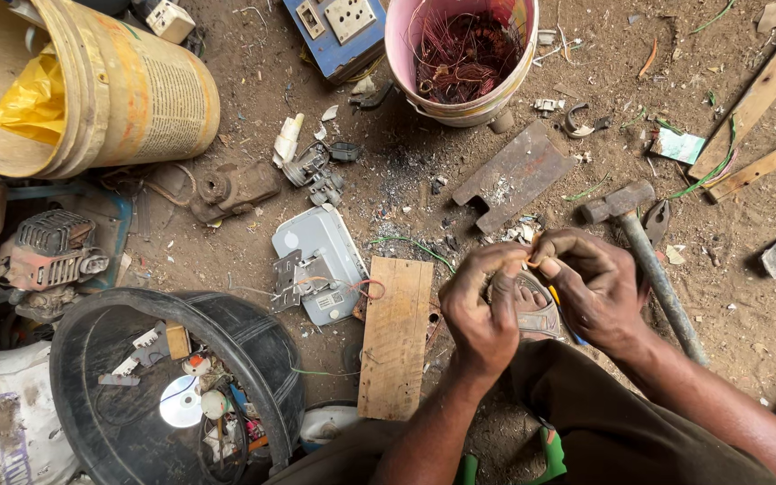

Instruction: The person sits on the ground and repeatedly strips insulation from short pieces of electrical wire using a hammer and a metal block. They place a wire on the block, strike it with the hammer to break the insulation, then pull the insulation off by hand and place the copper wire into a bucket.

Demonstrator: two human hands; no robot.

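Note:
My left hand and my right hand meet above the dirt floor at centre right. Both pinch a small part with thin orange and yellow wire between the fingertips. What the part is stays hidden by my fingers. Under my hands lies a sandal. A hammer with a metal handle lies just right of my right hand. A wooden board lies left of my left hand.
A pink bucket of copper wire stands at the top. A yellow bucket lies tipped at top left. A black tub of scrap sits at bottom left. A grey casing, a metal plate and wooden slats lie around.

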